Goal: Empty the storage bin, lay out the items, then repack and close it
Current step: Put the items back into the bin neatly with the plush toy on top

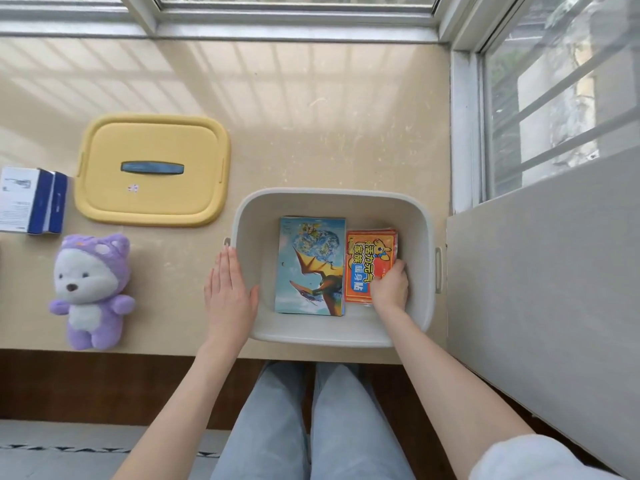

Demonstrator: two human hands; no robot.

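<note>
The storage bin (332, 195) is sitting lid-off in the lower middle of the frame. Right hand (389, 287) is reaching inside it, fingers curling onto the red packets (367, 254), which are lying just right of the dinosaur book (308, 265). Left hand (228, 296) is resting flat, fingers straight and together, against the bin's left wall. Yellow lid (152, 199), plush toy (91, 289) and blue box (31, 200) are all lying off to the left on the ledge (311, 116).
</note>
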